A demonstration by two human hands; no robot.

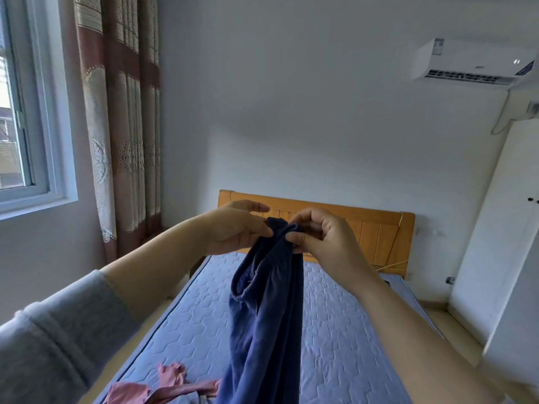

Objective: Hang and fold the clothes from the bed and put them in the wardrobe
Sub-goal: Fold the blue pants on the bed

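Navy garment (268,316) hangs above the bed (335,330); your left hand (236,228) and right hand (318,237) each have a grip pinched on its top edge. Pink clothing (175,386) lies near left on the bed.

Person's own body, head view.
- Left sleeve (58,330): grey, soft thick knit, loose fit, cuff bunched in folds partway along the forearm.
- Left forearm (154,269): bare beyond the cuff.
- Left hand (233,228): bare.
- Right forearm (408,322): bare over all its visible length.
- Right hand (323,237): bare.
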